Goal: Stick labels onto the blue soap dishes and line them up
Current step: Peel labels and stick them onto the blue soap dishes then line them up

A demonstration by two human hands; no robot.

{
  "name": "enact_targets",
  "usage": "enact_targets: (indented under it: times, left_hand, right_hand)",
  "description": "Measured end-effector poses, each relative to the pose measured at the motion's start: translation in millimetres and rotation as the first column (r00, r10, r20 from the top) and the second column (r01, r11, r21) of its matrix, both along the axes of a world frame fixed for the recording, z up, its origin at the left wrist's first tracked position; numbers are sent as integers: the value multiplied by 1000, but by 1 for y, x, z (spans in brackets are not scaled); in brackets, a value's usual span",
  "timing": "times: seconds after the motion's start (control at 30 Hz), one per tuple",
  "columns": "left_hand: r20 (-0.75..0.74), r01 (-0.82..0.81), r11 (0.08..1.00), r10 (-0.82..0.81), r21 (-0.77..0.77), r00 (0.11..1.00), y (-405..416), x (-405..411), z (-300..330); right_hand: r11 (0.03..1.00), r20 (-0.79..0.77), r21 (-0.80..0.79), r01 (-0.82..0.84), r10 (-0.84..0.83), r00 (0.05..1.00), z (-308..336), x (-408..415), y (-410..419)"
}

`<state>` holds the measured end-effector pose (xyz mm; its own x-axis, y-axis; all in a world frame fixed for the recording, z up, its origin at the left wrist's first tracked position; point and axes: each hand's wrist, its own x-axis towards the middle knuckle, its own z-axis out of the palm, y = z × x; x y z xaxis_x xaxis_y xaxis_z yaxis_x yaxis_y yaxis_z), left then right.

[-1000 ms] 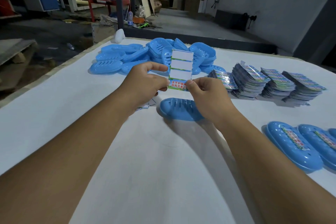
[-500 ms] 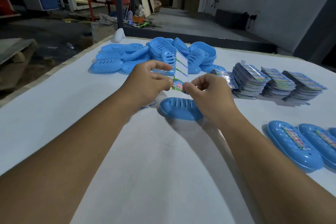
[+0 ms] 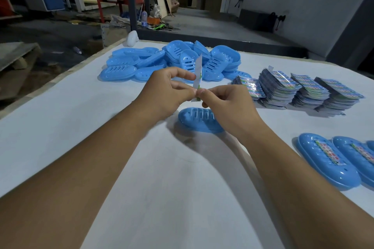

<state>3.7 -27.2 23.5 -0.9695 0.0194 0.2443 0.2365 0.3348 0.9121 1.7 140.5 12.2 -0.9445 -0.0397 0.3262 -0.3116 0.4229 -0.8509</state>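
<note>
Now we peel a label.
Both hands' fingers (image 3: 193, 92) pinch the narrow white label strip (image 3: 198, 75); next, press it onto the slotted blue plastic soap dish (image 3: 197, 120).

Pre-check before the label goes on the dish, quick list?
1. Label strip held by both hands: left hand and right hand pinch its lower end. ok
2. Label peeled free of backing: cannot tell, strip is edge-on.
3. Target soap dish on the table below the hands, unlabelled. ok
4. Dish lies slotted face up. ok
5. Labelled row at right with table free beside it. ok
</note>
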Motion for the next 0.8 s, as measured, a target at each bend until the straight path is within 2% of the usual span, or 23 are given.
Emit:
enact_targets:
  times: [0.8]
  left_hand:
    - [-45, -39, 999, 38, -11, 998, 4, 1, 0]
  right_hand:
    - [997, -27, 68, -34, 36, 999, -3, -1, -1]
